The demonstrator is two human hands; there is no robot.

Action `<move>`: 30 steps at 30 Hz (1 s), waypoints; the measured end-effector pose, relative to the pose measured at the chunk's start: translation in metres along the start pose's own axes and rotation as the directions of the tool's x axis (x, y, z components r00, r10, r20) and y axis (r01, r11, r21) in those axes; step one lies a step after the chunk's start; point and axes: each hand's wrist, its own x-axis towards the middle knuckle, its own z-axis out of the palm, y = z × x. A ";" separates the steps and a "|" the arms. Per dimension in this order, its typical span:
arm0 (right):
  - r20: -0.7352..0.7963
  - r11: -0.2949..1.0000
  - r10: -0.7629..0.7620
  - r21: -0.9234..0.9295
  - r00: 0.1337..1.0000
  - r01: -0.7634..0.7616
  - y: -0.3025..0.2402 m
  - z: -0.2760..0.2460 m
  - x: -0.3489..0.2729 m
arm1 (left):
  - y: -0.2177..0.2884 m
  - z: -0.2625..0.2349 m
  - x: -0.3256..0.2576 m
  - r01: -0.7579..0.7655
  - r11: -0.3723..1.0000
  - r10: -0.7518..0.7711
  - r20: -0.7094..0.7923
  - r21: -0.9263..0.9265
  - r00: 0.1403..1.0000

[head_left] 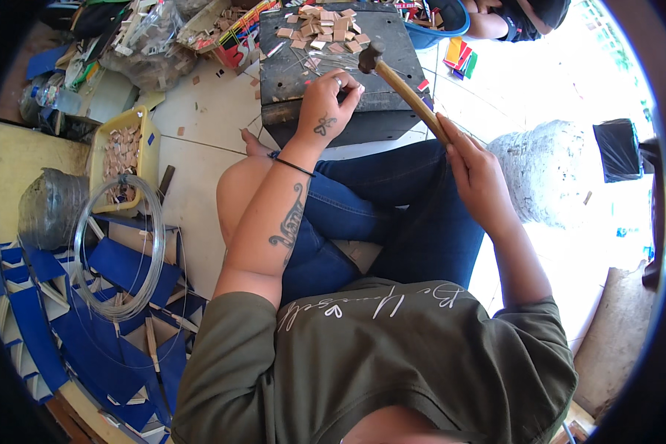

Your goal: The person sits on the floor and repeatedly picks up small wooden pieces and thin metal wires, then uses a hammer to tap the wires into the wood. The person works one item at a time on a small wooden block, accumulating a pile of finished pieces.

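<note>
My right hand (pixel 475 169) is wrapped round the wooden handle of a hammer (pixel 411 96). Its dark metal head is raised over the right part of a black worktop block (pixel 385 111). At the block's near edge my left hand (pixel 328 105) is closed, thumb and fingers pinched together. Whatever sits between those fingers is hidden. Just beyond the left hand lie thin metal rods (pixel 297 72), and behind them a loose pile of small tan pieces (pixel 333 28), flat and squarish.
On the left stand a yellow basket (pixel 150 152) of similar pieces, a coil of clear wire (pixel 157 248) and stacked blue boxes (pixel 100 348). At right is a plastic-wrapped bundle (pixel 540 177). Beyond the block, a blue basin (pixel 451 33) stands near another person's arm (pixel 487 21).
</note>
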 end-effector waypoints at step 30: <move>-0.049 0.943 -0.159 -0.302 0.986 0.137 0.054 0.084 0.131 | -0.063 -0.368 -0.053 0.486 0.019 -0.336 -0.452 0.874 0.827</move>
